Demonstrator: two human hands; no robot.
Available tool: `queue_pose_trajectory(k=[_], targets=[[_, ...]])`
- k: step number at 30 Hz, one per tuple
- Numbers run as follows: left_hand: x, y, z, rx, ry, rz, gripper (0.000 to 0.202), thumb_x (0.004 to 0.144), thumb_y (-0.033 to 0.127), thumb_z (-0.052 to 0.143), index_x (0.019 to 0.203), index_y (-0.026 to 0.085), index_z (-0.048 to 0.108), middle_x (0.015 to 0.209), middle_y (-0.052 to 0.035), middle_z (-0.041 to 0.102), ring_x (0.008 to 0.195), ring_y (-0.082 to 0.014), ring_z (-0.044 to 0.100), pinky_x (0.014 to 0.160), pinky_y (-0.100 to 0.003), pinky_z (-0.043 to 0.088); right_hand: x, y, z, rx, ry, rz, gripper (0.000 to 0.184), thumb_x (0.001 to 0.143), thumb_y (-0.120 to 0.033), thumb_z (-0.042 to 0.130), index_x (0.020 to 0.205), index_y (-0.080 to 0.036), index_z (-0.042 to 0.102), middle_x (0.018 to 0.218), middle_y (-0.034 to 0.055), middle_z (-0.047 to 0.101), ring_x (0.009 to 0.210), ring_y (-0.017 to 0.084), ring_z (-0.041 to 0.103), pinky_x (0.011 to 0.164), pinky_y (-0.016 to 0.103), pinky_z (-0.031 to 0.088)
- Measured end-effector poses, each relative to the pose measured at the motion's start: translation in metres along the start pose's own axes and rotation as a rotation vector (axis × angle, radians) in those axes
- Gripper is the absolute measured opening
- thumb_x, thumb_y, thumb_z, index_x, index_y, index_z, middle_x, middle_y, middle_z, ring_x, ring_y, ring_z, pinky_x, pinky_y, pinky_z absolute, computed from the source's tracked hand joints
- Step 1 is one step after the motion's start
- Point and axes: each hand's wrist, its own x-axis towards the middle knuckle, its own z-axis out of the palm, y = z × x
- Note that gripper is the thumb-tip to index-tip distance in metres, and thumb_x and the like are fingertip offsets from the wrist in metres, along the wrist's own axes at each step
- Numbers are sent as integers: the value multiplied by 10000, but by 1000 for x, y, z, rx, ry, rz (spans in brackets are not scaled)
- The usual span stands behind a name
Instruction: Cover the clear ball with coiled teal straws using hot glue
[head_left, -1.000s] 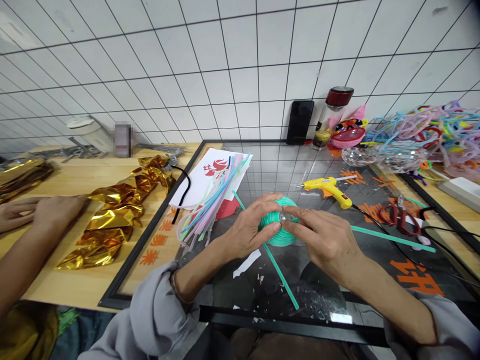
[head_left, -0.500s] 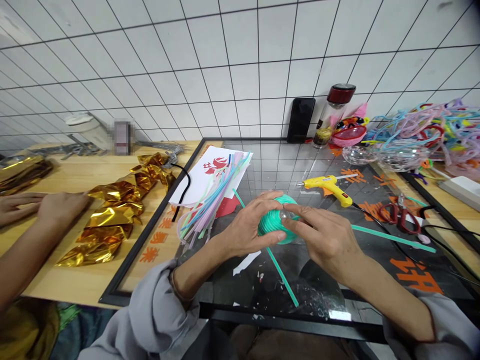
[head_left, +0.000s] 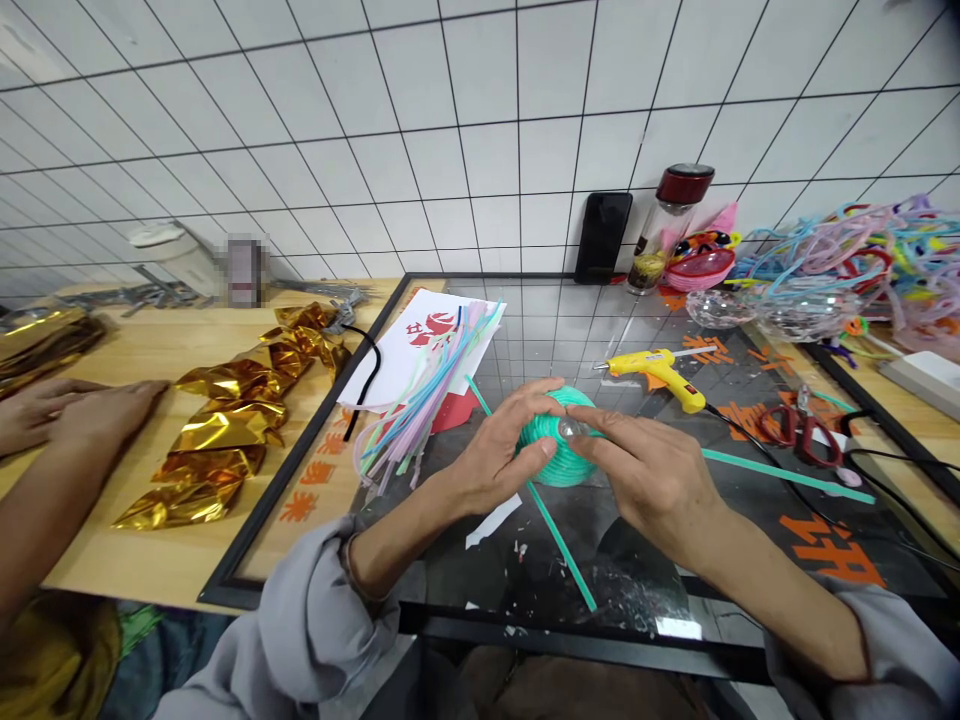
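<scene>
Both of my hands hold a teal ball (head_left: 556, 455) wound from fuzzy pipe cleaner, just above the glass table top (head_left: 570, 330). My left hand (head_left: 499, 450) cups its left side, thumb under and fingers over the top. My right hand (head_left: 645, 478) grips the right side, its fingertips pressing a small clear spot at the ball's top. A loose teal pipe cleaner (head_left: 562, 545) trails from under the ball toward me.
A bundle of pastel pipe cleaners (head_left: 420, 400) lies on white paper to the left. A yellow glue gun (head_left: 656, 372), red scissors (head_left: 799, 432) and a long teal stick (head_left: 787, 475) lie to the right. Another person's hands (head_left: 67, 415) rest beside gold foil (head_left: 225, 420).
My hands and the ball have barely shifted. The other person's hands have slid a little to the left on the wooden table.
</scene>
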Motion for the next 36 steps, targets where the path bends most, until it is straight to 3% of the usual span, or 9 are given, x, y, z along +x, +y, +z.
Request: queue_pose_trajectory(k=[12,21,29,36], targets=[[2,0,10,-84,93,-65,192,977,217,491,1165,230,526,1424,-110,550,1366,-261,508,1158,-535,396,2,-5,2,-48,56,-12,334,868,48,458,893,-158,719,1132,124,767,816,173,722,686,290,548],[4,1,10,-79,95,-64,184,971,206,485,1149,233,522,1408,-107,552,1367,-237,502,1164,-510,397,2,-4,2,-73,46,-26,315,885,26,459,895,-168,708,1135,129,766,790,169,716,657,286,541],[3,2,7,-51,70,-50,227,989,364,510,1178,241,529,1434,-92,540,1382,-274,495,1176,-492,398,3,-4,2,-78,39,-38,340,866,57,437,904,-146,707,1122,141,768,786,177,721,634,286,535],[3,3,8,-40,74,-59,198,984,280,521,1176,234,514,1432,-120,535,1390,-268,485,1177,-514,386,4,-6,2,-88,67,-24,339,867,63,431,893,-150,693,1109,128,777,805,178,728,641,280,535]])
